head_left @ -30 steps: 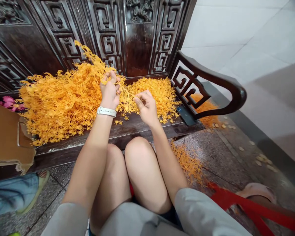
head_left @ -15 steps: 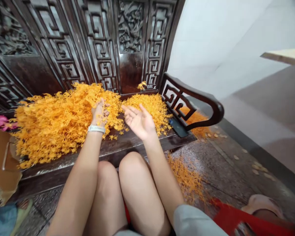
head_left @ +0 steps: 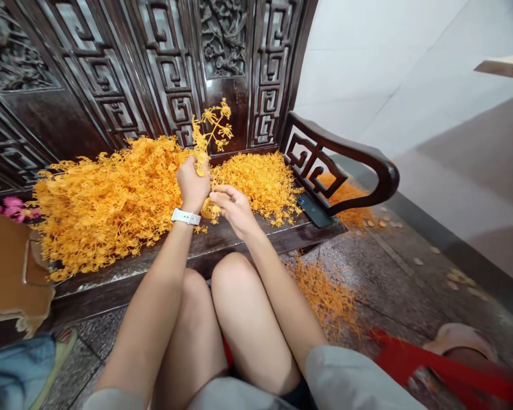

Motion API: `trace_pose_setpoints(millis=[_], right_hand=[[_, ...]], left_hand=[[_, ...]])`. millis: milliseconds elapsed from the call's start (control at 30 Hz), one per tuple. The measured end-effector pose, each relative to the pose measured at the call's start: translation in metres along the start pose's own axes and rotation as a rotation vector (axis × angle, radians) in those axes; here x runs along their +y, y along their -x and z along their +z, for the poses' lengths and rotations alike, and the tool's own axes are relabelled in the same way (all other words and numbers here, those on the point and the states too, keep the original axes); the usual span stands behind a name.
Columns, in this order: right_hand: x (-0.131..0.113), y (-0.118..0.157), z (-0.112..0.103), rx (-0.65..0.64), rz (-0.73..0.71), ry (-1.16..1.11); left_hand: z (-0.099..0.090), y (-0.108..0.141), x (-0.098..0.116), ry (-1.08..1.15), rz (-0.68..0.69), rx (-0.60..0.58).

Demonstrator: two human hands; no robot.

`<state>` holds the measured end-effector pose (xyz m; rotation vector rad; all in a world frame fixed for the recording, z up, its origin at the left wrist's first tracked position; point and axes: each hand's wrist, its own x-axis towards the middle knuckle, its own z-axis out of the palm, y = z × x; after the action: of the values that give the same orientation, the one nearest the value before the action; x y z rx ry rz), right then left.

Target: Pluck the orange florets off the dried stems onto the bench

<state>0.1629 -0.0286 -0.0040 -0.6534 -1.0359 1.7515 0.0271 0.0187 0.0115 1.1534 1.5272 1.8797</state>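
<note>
My left hand, with a pale watch strap at the wrist, is closed around a yellow artificial flower sprig. The sprig's branched tips stick up above the fist. Just below and to the right, my right hand has its thumb and fingers pinched at the sprig's lower end, though the exact grip is partly hidden. Behind and left of my left hand spreads a large heap of yellow flower sprigs on the dark wooden bench. A smaller heap of yellow flower pieces lies beyond my right hand.
A dark phone lies by the carved armrest. A cardboard box stands at the left, with pink flowers behind it. Orange stems litter the floor near a red strip. Another person's foot shows at lower left.
Both hands have come together. My left hand has moved right and now holds a sprig upright; my right hand has gone from open to pinching. A loose yellow piece in mid-air is gone.
</note>
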Motion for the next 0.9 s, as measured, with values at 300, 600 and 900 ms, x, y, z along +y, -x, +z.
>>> trace_pose_setpoints(millis=[300, 600, 900], right_hand=[[0.005, -0.009, -0.011, 0.145, -0.198, 0.041], [-0.061, 0.048, 0.01, -0.277, -0.607, 1.525], [-0.088, 0.078, 0.007, -0.326, -0.639, 1.598]], left_hand=[[-0.007, -0.019, -0.014, 0.022, -0.005, 0.133], [0.011, -0.007, -0.006, -0.066, -0.018, 0.15], [0.022, -0.008, -0.014, -0.159, 0.051, 0.117]])
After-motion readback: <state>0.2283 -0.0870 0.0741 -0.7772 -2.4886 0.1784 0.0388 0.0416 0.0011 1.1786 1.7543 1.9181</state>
